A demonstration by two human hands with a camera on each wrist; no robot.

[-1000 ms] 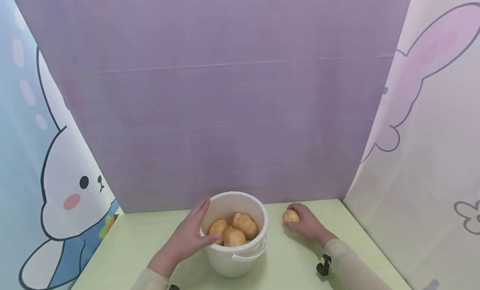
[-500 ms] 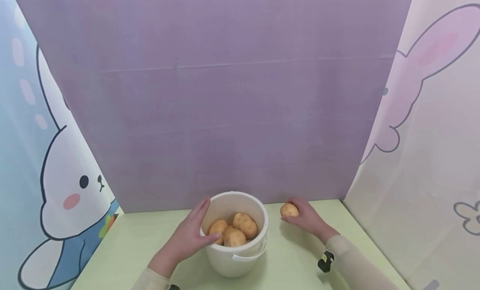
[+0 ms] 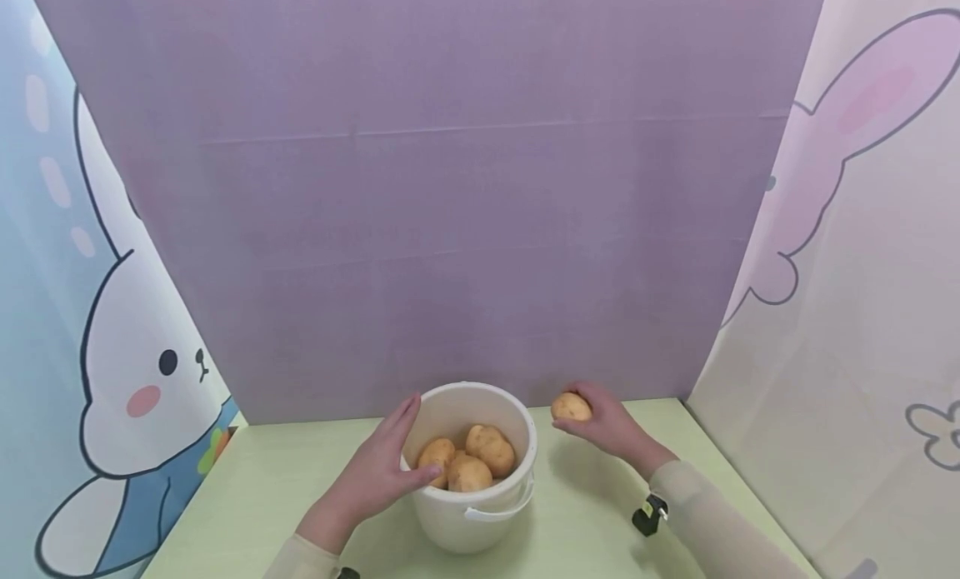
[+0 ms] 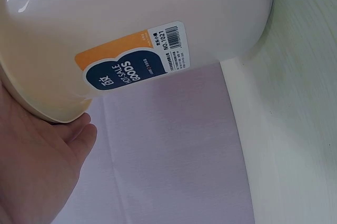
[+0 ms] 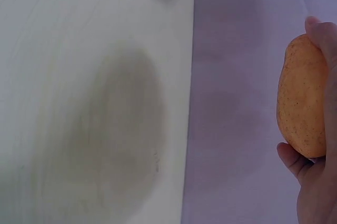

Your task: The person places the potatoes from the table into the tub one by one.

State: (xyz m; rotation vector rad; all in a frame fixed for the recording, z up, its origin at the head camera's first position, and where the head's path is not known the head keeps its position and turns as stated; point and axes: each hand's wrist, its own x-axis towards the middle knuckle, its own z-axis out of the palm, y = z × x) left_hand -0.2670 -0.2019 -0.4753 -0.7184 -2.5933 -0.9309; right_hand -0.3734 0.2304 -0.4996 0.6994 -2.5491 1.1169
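Note:
A white plastic bucket (image 3: 474,521) stands on the table with several potatoes (image 3: 490,451) inside. My left hand (image 3: 375,475) holds its left rim, the thumb reaching over the edge toward the potatoes. In the left wrist view, the fingertips lie against the rim of the bucket (image 4: 210,13), whose side bears an orange and blue label (image 4: 134,58). To the right of the bucket, my right hand (image 3: 609,426) grips one potato (image 3: 572,407) above the table. The right wrist view shows that potato (image 5: 303,98) between thumb and fingers, its inner side hidden by the hand.
The pale green table (image 3: 300,446) ends at a purple backdrop (image 3: 480,229) close behind the bucket. Printed rabbit panels (image 3: 847,354) flank both sides. A white handle (image 3: 498,510) hangs down the front of the bucket.
My right hand has lifted the potato from the table and brought it slightly left and away from me. The left hand and the bucket have stayed put.

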